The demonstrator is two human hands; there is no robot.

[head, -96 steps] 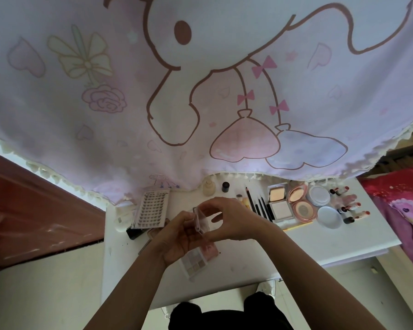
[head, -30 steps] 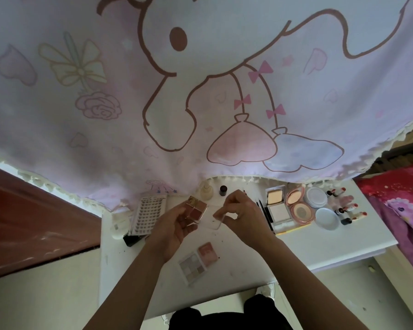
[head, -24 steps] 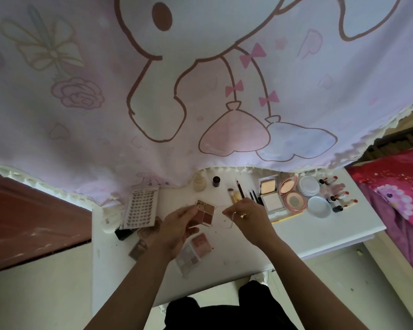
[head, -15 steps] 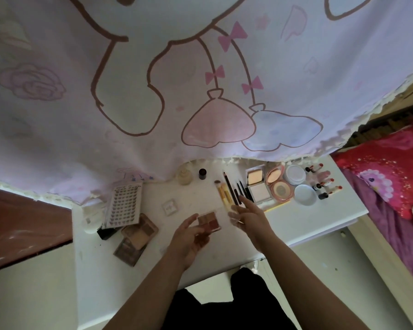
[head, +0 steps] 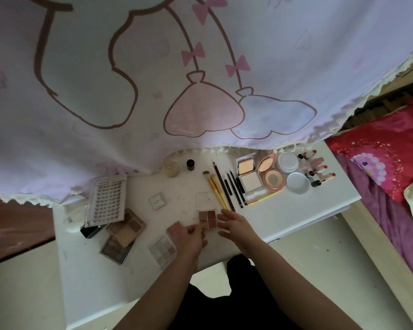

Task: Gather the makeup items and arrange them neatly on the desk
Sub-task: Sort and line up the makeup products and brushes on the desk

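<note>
Far left: clear rectangular lash tray (head: pixel 106 201), overlapping brown eyeshadow palettes (head: pixel 124 232), pale shimmer palette (head: pixel 162 250), all unsorted. Left hand (head: pixel 188 236): fingers curled, pinching near corner of small brown four-pan palette (head: pixel 208 219), which lies flat mid-front on white desk (head: pixel 296 210). Right hand (head: pixel 234 226): loose, fingers spread, holding nothing, just beside its right edge. Guessing step = placing it by brush-and-pencil row (head: pixel 224 186). Next imo: let go, square up, fetch left pile.
</note>
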